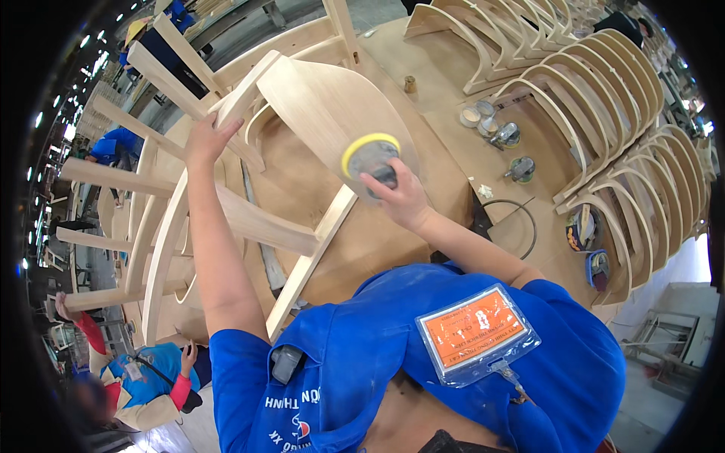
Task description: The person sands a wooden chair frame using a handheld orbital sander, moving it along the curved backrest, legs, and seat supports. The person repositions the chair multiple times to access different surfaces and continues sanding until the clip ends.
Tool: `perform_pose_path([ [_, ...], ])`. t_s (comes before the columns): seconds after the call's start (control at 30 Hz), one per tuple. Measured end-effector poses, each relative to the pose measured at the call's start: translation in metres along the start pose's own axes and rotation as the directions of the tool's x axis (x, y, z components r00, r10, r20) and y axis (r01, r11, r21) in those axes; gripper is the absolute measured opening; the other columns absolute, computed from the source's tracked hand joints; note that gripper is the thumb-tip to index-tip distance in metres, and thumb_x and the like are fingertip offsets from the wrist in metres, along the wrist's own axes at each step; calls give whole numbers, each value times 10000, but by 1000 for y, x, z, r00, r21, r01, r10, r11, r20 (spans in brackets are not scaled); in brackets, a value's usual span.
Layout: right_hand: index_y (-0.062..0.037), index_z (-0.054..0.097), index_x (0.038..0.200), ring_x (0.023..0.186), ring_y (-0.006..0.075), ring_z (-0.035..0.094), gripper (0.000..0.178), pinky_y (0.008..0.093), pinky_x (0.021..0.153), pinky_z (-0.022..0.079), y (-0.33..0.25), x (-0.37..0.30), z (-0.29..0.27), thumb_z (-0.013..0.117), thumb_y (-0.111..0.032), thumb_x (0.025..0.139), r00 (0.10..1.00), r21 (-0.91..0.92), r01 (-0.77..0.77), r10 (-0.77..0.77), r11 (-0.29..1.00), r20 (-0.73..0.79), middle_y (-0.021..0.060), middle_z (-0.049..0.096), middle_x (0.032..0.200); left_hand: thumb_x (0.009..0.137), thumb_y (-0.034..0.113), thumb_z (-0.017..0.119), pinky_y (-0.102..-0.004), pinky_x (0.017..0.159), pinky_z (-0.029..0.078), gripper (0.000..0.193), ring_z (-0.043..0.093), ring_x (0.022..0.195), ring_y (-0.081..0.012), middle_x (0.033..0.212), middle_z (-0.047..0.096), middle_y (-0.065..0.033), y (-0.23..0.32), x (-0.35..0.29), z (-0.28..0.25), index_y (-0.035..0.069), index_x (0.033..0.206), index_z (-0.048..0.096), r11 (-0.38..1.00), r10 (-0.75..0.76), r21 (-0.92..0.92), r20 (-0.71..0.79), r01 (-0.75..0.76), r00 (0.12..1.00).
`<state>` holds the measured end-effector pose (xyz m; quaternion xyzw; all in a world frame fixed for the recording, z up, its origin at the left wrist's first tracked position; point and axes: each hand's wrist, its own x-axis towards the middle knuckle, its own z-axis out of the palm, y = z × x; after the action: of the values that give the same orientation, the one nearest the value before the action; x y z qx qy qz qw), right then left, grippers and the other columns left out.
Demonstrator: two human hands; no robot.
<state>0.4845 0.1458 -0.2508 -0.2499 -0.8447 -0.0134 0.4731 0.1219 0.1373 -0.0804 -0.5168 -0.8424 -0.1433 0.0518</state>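
A pale wooden chair frame (332, 106) with a broad curved panel stands tilted on the brown-covered table in front of me. My left hand (210, 141) is closed round the frame's upper edge, thumb toward the panel. In my right hand (404, 198) is a round sander (371, 160) with a yellow-rimmed pad, held against or very close to the panel's lower right part; whether it touches cannot be made out. Below the panel, a straight wooden leg (321, 245) slants down toward my body.
Stacks of curved wooden frames (604, 98) fill the table's right side. Near them lie more sanders (521, 169), round tins (471, 116) and a black hose (535, 226). Other wooden chair frames (136, 177) stand at left. A co-worker in a blue vest (143, 381) is at the lower left.
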Motion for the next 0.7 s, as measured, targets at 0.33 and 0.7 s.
perform_pose_path([
  [0.33, -286, 512, 1280, 962, 374, 580, 666, 431, 807, 507, -7, 117, -43, 636, -8, 687, 984, 88, -120, 107, 989, 144, 159, 409, 1222, 703, 577, 675, -410, 815, 488, 675, 623, 985, -325, 1039, 658, -182, 18, -16, -3, 11, 1066, 626, 999, 28, 27, -78, -26, 997],
  [0.7, -305, 475, 1303, 978, 362, 588, 688, 422, 827, 513, 0, 186, -44, 660, -27, 702, 941, -3, -84, 81, 996, 330, 158, 420, 1221, 708, 587, 669, -413, 800, 494, 642, 632, 964, -317, 1025, 665, -175, 18, -11, -5, 36, 1037, 643, 999, -21, 36, -46, 22, 999],
])
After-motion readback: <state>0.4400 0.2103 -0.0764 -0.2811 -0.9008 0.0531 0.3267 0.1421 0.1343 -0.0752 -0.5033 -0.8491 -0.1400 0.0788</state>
